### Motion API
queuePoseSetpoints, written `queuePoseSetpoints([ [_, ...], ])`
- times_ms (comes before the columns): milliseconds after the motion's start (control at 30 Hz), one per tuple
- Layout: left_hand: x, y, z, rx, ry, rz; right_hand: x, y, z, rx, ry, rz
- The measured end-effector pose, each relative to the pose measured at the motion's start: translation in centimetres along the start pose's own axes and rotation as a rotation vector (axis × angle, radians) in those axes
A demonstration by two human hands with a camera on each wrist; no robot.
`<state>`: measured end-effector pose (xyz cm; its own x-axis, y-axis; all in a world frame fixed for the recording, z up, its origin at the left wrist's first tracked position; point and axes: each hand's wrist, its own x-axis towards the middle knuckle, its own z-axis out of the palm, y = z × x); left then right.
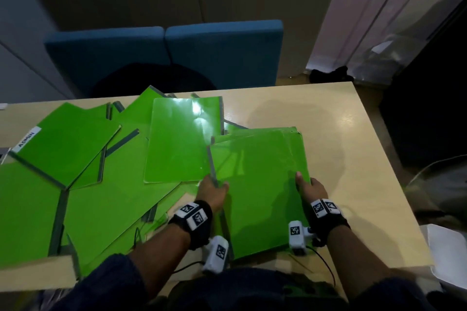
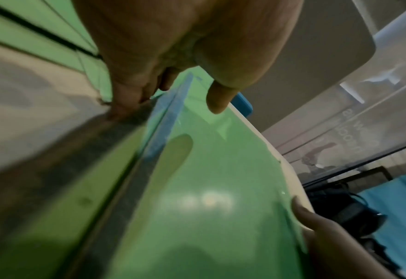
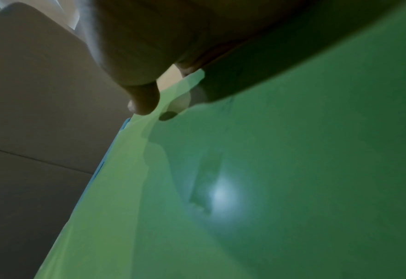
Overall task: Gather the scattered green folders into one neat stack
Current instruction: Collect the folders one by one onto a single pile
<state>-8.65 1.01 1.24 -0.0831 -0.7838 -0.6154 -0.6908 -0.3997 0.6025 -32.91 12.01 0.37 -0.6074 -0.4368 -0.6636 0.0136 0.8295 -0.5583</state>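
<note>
Hands (image 1: 262, 188) grip folder stack (image 1: 260, 184), fingers hidden beneath its edges.

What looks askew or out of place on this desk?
Most green folders lie fanned at mixed angles on the left of the table, one labelled folder rotated diagonally. Some overhang the near edge. Only the pile between left hand and right hand looks roughly squared.

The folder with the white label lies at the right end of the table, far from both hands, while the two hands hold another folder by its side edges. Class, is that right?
Not quite. The head view shows the folder with the white label at the left end of the table, not the right. The left hand and right hand do hold another folder by its side edges.
</note>
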Motion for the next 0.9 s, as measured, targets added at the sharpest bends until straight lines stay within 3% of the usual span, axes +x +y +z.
queuePoseSetpoints([
  [100, -1.3, 0.0, 1.7, 0.049, -0.089, 0.015, 0.4, 0.3, 0.1, -0.020, -0.004, -0.055],
  [300, -0.8, 0.3, -1.7, 0.204, -0.225, 0.264, 0.5, 1.2, -0.8, 0.052, -0.004, -0.049],
  [367, 0.5, 0.7, -3.6, 0.272, -0.100, 0.396, 0.7, 1.3, -0.9, 0.146, 0.026, -0.046],
  [433, 2.1, 0.5, -5.2, 0.487, 0.028, 0.486, 0.8, 1.3, -0.9, 0.218, 0.067, -0.060],
  [533, 3.5, -1.1, -6.5, 0.881, -0.057, 0.395, 1.7, 1.7, -1.2, 0.223, 0.127, -0.069],
  [600, 3.3, -2.5, -6.4, 0.942, -0.061, 0.335, 2.1, 1.7, -1.6, 0.188, 0.178, -0.059],
  [700, 2.3, -3.5, -5.9, 1.049, -0.011, 0.417, 2.4, 2.0, -2.6, 0.139, 0.237, -0.033],
  [800, 2.1, -2.5, -5.4, 1.201, -0.121, 0.645, 2.6, 2.5, -3.5, 0.104, 0.242, 0.002],
  [900, 2.7, -0.3, -4.7, 1.571, -0.368, 0.953, 2.9, 2.7, -3.7, 0.083, 0.229, 0.016],
])
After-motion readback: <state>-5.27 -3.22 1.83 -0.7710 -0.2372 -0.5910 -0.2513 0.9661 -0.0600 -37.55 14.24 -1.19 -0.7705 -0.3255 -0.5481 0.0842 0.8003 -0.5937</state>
